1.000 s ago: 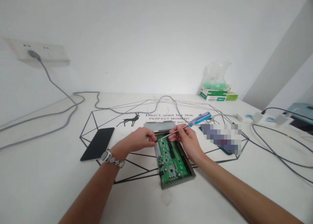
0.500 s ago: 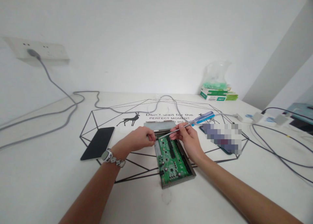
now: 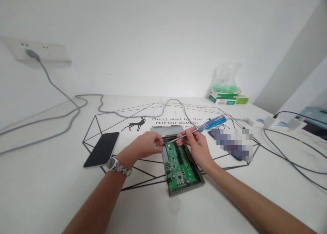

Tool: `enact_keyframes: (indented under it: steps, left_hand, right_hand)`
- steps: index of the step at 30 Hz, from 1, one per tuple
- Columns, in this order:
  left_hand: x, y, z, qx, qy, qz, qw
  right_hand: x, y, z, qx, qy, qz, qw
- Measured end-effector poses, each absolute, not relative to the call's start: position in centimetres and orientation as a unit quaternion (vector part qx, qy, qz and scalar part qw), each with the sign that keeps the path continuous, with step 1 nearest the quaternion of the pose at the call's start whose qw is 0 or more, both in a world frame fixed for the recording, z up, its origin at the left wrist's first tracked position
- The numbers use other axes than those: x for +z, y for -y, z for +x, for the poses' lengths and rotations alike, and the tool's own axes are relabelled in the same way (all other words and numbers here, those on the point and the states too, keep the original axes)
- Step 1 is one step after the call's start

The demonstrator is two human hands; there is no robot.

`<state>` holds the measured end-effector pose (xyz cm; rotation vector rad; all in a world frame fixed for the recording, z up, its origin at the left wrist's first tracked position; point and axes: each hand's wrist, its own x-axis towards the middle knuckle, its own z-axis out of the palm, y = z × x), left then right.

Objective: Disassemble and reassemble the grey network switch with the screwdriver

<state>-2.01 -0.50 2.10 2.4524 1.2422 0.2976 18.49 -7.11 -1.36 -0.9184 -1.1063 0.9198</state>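
Observation:
A green circuit board (image 3: 181,169) lies in a shallow metal case (image 3: 187,191) on the table in front of me. My right hand (image 3: 195,142) grips the shaft of a screwdriver (image 3: 213,123) with a clear blue handle. The handle points up to the right, and the tip reaches the far left corner of the board. At that corner my left hand (image 3: 149,143) is closed, thumb and fingers pinched beside the tip. Whatever its fingers may hold is too small to make out. Behind the case lies a flat grey metal plate (image 3: 166,130), partly covered.
A dark-screened phone or tablet (image 3: 102,150) lies to the left, and a phone with a blurred screen (image 3: 231,144) to the right. Grey cable (image 3: 133,117) runs along the back. White adapters (image 3: 272,122) and black cables sit at right; green-white boxes (image 3: 223,98) stand by the wall.
The screwdriver handle has shifted slightly to the right and turned in my right hand. My left fingers have moved a little right, closer to the tip. The board stays put.

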Motion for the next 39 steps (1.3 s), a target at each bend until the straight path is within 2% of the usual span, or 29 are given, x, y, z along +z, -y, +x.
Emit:
enact_keyframes:
  steps: [13,22,30,39]
  left_hand:
    - [2.7,1.3,-1.4,0.086,-0.462,0.869,0.159]
    - [2.7,1.9,-0.9,0.087,-0.434,0.892,0.088]
    - [2.5,2.1,-0.4,0.101,-0.404,0.906,0.068]
    - [2.1,1.7,1.1,0.152,-0.418,0.886,0.135]
  right_hand:
    - [-1.1,7.5,18.5,0.371,0.527,-0.424,0.636]
    - [-0.6,7.4,18.8,0.351,0.539,-0.433,0.632]
    - [0.2,7.6,19.0,0.328,0.551,-0.429,0.636]
    - [3.5,5.4,20.1,0.266,0.658,-0.451,0.542]
